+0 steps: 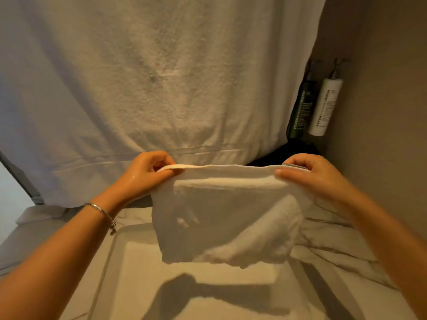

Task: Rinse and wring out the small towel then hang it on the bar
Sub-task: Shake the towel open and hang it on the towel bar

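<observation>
Both hands pinch the small towel [221, 213] taut by its top corners at mid-frame, left hand [147, 174] and right hand [309, 174] level, its long edge running left to right above the sink [129, 262]; no bar is visible.

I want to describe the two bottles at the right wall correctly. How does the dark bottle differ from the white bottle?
The dark bottle is dark green with pale lettering; the white bottle is white with dark lettering. The dark bottle is nearer the large hanging towel, which hides its left edge; the white bottle is fully visible, nearer the wall. Both are slim, have pump tops, and carry vertical lettering.
</observation>
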Demonstrator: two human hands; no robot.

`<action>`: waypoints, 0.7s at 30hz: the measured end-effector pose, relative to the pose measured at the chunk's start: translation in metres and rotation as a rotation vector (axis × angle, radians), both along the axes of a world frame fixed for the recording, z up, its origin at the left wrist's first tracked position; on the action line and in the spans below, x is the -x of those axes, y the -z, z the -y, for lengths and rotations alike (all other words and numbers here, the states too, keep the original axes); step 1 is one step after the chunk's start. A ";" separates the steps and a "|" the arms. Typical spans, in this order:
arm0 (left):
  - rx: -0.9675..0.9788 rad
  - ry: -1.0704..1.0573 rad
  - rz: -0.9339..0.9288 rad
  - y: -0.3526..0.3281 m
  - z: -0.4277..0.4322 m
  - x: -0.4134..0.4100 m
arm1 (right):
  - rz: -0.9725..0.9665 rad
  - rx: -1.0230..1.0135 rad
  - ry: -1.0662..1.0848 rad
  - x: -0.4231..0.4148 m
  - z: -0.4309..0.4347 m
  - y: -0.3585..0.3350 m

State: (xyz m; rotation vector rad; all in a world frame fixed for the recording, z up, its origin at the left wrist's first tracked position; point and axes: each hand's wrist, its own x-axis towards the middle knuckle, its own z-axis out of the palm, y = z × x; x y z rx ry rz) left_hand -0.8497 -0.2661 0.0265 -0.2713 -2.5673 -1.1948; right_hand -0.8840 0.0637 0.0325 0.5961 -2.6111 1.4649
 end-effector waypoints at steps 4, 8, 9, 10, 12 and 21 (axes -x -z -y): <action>-0.121 0.160 -0.039 -0.004 -0.042 0.015 | -0.045 0.124 0.157 -0.043 -0.035 -0.009; -0.282 0.323 -0.040 -0.013 -0.089 0.024 | -0.059 0.189 0.394 -0.098 -0.069 -0.019; -0.309 0.375 -0.045 -0.015 -0.103 0.025 | -0.070 0.211 0.465 -0.114 -0.080 -0.020; -0.339 0.432 -0.047 -0.018 -0.118 0.023 | -0.082 0.217 0.535 -0.131 -0.092 -0.022; -0.387 0.571 -0.007 -0.016 -0.154 0.014 | -0.091 0.202 0.696 -0.169 -0.117 -0.024; -0.422 0.981 0.099 -0.005 -0.340 -0.053 | -0.089 0.289 1.103 -0.367 -0.220 -0.022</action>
